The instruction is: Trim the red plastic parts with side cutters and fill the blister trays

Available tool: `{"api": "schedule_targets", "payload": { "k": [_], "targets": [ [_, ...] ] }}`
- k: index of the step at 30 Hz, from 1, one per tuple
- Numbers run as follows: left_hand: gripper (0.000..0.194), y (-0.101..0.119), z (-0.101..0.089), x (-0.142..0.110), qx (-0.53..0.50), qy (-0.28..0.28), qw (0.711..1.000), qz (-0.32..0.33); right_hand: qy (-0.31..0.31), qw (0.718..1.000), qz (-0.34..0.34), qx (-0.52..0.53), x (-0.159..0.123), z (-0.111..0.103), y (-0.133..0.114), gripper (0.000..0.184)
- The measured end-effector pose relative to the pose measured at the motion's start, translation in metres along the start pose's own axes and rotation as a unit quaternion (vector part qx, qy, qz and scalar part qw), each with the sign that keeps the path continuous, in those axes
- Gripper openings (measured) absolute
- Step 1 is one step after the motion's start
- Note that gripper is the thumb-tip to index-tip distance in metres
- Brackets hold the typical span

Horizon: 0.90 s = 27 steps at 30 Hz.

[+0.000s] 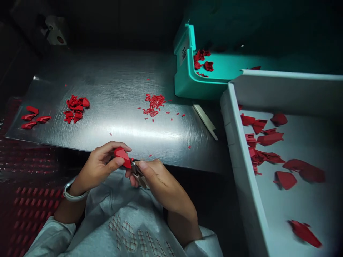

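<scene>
- head view: the left hand (98, 169) pinches a red plastic piece (122, 157), its fingers (112, 147) and thumb pressed on either side, just past the near edge of the tabletop.
- the right hand (160, 184) has its fingers (146, 167) curled around small metal cutters (136, 173), whose head sits just beside the lower corner of the piece.
- a white band (75, 192) circles the left wrist, and both hands hang over a pale grey top (120, 221) with plaid lettering.
- around them: a loose heap of red plastic pieces (76, 109), three red strips (32, 117) at the far left, and a cluster of tiny red bits (154, 105) on the tabletop (115, 75).
- a teal plastic bin (184, 71) holds more red pieces (203, 60); a white tray (233, 171) to the right holds larger red pieces (268, 142).
- a pale flat strip (205, 121) lies between the bin and the tray, on the tabletop's right side.
- edges: the tabletop's near edge runs just behind the hands, and the tray wall rises at its right end.
- a few stray red bits lie on the steel between the hands and the heaps.
- surface: the tabletop is brushed steel with a bright glare, and a red studded mat (29, 207) lies left of the hands.
</scene>
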State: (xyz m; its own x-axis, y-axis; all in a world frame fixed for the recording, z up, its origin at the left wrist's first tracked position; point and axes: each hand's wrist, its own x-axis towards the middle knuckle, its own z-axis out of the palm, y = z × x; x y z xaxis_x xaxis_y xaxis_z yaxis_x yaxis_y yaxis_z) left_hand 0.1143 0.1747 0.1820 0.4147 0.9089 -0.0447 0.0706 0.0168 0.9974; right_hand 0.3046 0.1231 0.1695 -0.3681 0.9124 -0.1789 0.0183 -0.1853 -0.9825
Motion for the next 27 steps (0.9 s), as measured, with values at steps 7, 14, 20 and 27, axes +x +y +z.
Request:
{"api": "schedule_targets", "payload": {
  "k": [7, 14, 20, 27],
  "targets": [
    [0.039, -0.001, -0.001, 0.001, 0.000, -0.005, 0.999, 0.037, 0.001, 1.000, -0.005, -0.019, -0.001, 0.000, -0.005, 0.070],
    [0.032, -0.001, 0.001, -0.004, 0.076, 0.039, 0.994, 0.073, 0.021, 0.998, -0.032, -0.042, -0.002, 0.006, -0.007, 0.059],
    [0.030, -0.009, 0.001, -0.007, 0.046, 0.021, 0.995, 0.081, 0.020, 0.998, -0.031, -0.053, -0.001, 0.007, -0.007, 0.054],
    [0.031, -0.018, -0.001, -0.010, 0.011, 0.025, 0.997, 0.068, 0.054, 0.982, -0.092, -0.159, 0.003, 0.009, -0.008, 0.051]
  ]
}}
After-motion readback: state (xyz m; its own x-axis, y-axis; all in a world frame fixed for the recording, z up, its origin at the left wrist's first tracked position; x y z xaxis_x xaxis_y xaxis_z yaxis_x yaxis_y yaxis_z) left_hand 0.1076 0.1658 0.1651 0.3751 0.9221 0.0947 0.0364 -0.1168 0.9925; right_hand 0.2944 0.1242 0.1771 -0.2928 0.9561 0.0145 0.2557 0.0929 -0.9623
